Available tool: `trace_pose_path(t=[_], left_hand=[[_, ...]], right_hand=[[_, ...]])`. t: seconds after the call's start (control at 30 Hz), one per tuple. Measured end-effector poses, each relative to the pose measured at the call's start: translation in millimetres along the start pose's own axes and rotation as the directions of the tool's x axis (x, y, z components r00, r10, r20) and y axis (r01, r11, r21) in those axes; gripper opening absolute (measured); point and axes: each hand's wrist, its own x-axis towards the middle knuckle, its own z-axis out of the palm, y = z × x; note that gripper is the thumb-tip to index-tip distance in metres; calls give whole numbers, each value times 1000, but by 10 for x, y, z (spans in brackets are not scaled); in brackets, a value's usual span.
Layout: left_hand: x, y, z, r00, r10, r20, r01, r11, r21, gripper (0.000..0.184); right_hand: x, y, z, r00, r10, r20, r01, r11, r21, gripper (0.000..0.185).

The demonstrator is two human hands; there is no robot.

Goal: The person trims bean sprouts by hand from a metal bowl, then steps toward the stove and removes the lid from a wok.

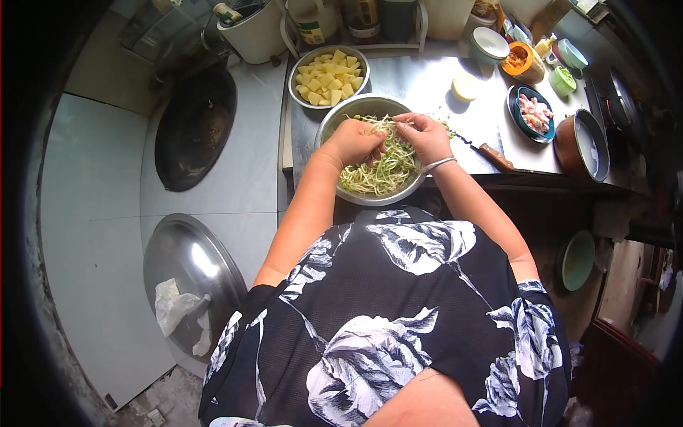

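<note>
A metal bowl (329, 122) full of bean sprouts (380, 178) stands at the counter's front edge. My left hand (356, 142) is closed over the bowl's left side, fingers curled around some sprouts. Opposite it, my right hand (425, 139) pinches at pale sprouts between thumb and fingertips, close to the left hand. The exact strands in the fingers are too small to tell apart. Just behind, a second metal bowl (293, 82) holds cut potato chunks (329, 77). A knife with a wooden handle (496, 158) lies right of my right hand.
Farther right are a plate of raw meat (535, 114), a brown pot (580, 146), a cut pumpkin (518, 58), a white bowl (489, 45) and a pale yellow round piece (465, 87). Left are a dark wok (196, 132) and a large metal lid (192, 249) with crumpled plastic on it.
</note>
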Motion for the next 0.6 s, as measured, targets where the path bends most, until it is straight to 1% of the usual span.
trace_pose_path(t=[0.03, 0.07, 0.13, 0.17, 0.2, 0.23, 0.27, 0.3, 0.33, 0.37, 0.4, 0.43, 0.47, 0.53, 0.57, 0.6], left_hand=[[9, -19, 8, 999, 2, 35, -2, 1000, -14, 28], [31, -52, 35, 999, 3, 35, -3, 1000, -13, 28], [96, -155, 108, 993, 115, -29, -118, 979, -167, 28], [157, -251, 104, 993, 117, -28, -120, 979, -166, 28], [194, -286, 89, 976, 194, -97, -204, 974, -96, 29], [224, -327, 72, 949, 274, -159, -281, 960, -22, 29], [246, -373, 56, 948, 275, -158, -282, 959, -22, 29], [183, -296, 48, 962, 201, -187, -215, 975, -54, 30], [146, -257, 39, 969, 126, -213, -147, 985, -88, 30], [148, -266, 27, 969, 126, -211, -147, 985, -87, 30], [164, -282, 6, 974, 100, -202, -122, 987, -103, 30], [179, -296, -15, 978, 74, -194, -99, 988, -118, 31], [189, -307, -41, 978, 74, -194, -98, 988, -119, 31], [187, -325, -85, 996, 24, -81, -32, 995, -94, 32], [182, -329, -75, 996, 23, -83, -31, 995, -93, 32], [173, -326, -45, 995, 67, -79, -75, 991, -109, 32]], right_hand=[[-12, 5, 9, 1000, -12, -15, 12, 1000, 13, 19], [-37, 12, 31, 1000, -12, -16, 13, 1000, 13, 19], [-123, -26, 135, 999, -29, -44, 34, 990, 133, 15], [-129, 36, 165, 997, -68, -38, 72, 989, 130, 13], [-146, 76, 200, 997, -70, -39, 75, 989, 130, 13], [-168, 114, 241, 982, -175, -77, 183, 978, 103, 11], [-176, 165, 264, 954, -278, -110, 287, 955, 73, 9], [-174, 153, 296, 904, -407, -129, 398, 913, -89, 11], [-188, 133, 292, 904, -407, -130, 398, 913, -89, 11], [-222, 105, 271, 828, -559, -45, 527, 804, -276, 13], [-273, 21, 271, 734, -676, 70, 632, 640, -437, 15], [-316, -25, 283, 698, -707, 113, 663, 580, -473, 19], [-320, -18, 282, 699, -706, 114, 663, 580, -473, 19], [-326, 11, 282, 627, -738, 250, 731, 446, -516, 19], [-331, 26, 283, 600, -742, 297, 754, 401, -521, 21], [-342, 40, 297, 599, -743, 297, 755, 401, -519, 21]])
